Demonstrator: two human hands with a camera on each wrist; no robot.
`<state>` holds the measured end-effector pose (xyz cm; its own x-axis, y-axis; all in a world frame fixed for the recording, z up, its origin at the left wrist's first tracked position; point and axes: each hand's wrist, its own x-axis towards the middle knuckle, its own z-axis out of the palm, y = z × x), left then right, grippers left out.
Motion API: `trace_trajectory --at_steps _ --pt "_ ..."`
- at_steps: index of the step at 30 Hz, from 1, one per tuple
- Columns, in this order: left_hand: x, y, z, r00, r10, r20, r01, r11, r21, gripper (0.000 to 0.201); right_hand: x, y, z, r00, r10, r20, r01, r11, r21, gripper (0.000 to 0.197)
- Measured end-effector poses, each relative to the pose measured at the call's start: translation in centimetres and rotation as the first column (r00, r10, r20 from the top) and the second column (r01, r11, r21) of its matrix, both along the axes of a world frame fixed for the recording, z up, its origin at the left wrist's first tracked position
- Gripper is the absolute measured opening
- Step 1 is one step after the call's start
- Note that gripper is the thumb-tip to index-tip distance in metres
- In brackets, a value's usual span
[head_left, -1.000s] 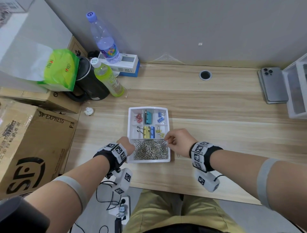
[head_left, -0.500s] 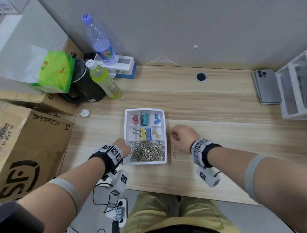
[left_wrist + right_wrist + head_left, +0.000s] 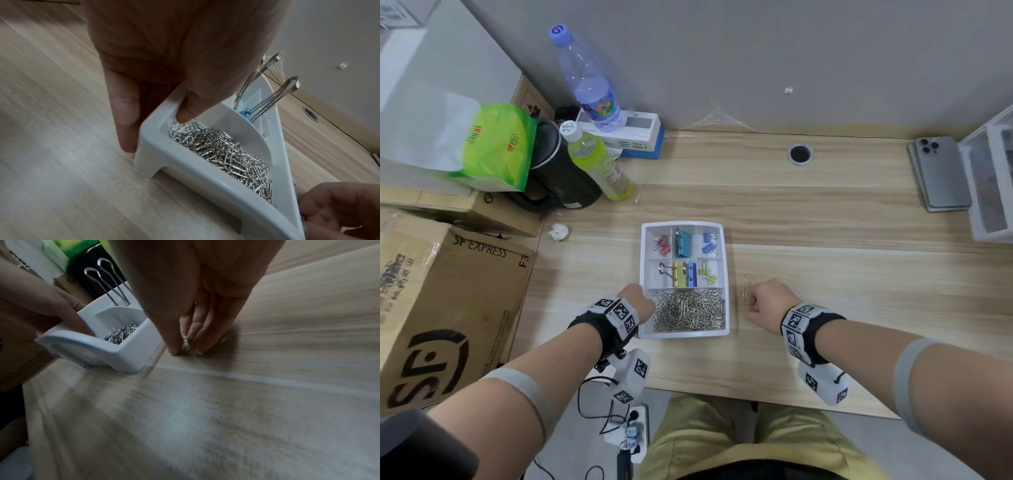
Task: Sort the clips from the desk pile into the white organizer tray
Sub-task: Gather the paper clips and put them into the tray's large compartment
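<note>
The white organizer tray (image 3: 685, 335) sits mid-desk. Its long near compartment holds a heap of silver paper clips (image 3: 688, 310); the small far compartments hold coloured binder clips (image 3: 683, 243). My left hand (image 3: 642, 303) grips the tray's near left corner (image 3: 150, 129), thumb inside the rim and fingers outside. My right hand (image 3: 751, 305) is down on the desk just right of the tray and pinches a paper clip (image 3: 186, 345) between thumb and fingertips. Two more loose paper clips (image 3: 746, 281) lie on the wood just beyond that hand.
At the back left stand two bottles (image 3: 599, 164), a black jug (image 3: 565, 178), a green bag (image 3: 496, 147) and cardboard boxes (image 3: 448, 301). A paper ball (image 3: 558, 232) lies left of the tray. A phone (image 3: 941, 173) and clear plastic box (image 3: 993, 178) sit back right, a cable hole (image 3: 800, 154) behind.
My right hand has left the tray's paper clip compartment and moved right, down onto the desk beside the loose clips. The left hand has stayed on the tray corner.
</note>
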<state>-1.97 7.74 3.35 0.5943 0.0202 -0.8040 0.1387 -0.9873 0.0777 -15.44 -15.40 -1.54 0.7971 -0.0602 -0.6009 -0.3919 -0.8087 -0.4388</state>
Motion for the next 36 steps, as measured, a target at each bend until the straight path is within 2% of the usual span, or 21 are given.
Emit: trace_trajectory --at_steps 4,7,8,10,12,16,19,22,25,31,36 --pt "0.1 0.1 -0.1 1.000 -0.008 0.001 0.008 1.000 -0.003 0.025 0.3 -0.7 0.0 0.999 -0.042 -0.032 0.042 0.999 0.005 0.013" --pt "0.2 0.2 -0.3 1.000 0.004 -0.002 -0.004 1.000 0.000 0.007 0.5 -1.1 0.2 0.992 -0.122 -0.040 0.121 0.992 -0.034 0.014" --pt "0.2 0.2 -0.2 1.000 0.010 0.004 -0.010 1.000 -0.002 0.006 0.6 -1.1 0.1 0.987 -0.157 -0.028 0.155 0.987 -0.045 0.016" --pt "0.2 0.3 -0.4 1.000 0.018 0.012 -0.018 1.000 -0.010 0.017 0.8 -1.0 0.0 0.976 -0.218 -0.003 0.218 0.975 -0.047 0.016" --pt "0.2 0.2 -0.4 1.000 0.025 0.013 -0.024 1.000 -0.017 0.013 1.1 -0.7 0.0 0.968 -0.252 0.019 0.252 0.967 -0.029 0.013" --pt "0.3 0.3 -0.5 1.000 0.022 0.021 -0.022 0.999 -0.026 0.014 1.2 0.1 -0.2 0.968 -0.240 0.074 0.240 0.971 0.017 0.012" --pt "0.2 0.2 -0.5 1.000 0.023 0.017 -0.022 0.999 -0.034 0.008 1.0 0.5 -0.3 0.965 -0.240 0.106 0.241 0.971 0.004 0.008" --pt "0.2 0.2 -0.4 1.000 0.010 0.015 -0.009 1.000 -0.026 0.003 1.0 0.7 -0.6 0.962 -0.247 0.118 0.249 0.968 -0.010 0.013" --pt "0.2 0.3 -0.4 1.000 0.005 0.012 -0.005 1.000 -0.024 0.013 1.1 0.7 -0.6 0.966 -0.229 0.117 0.232 0.973 -0.013 0.008" --pt "0.3 0.4 -0.5 1.000 -0.015 0.014 0.015 1.000 0.002 0.024 -0.1 -0.7 -0.3 0.958 -0.272 0.086 0.274 0.962 -0.005 0.014" --pt "0.3 0.2 -0.5 1.000 0.003 0.004 -0.003 1.000 -0.004 0.024 0.8 -2.5 -0.5 0.936 -0.323 0.140 0.329 0.944 -0.023 0.018"
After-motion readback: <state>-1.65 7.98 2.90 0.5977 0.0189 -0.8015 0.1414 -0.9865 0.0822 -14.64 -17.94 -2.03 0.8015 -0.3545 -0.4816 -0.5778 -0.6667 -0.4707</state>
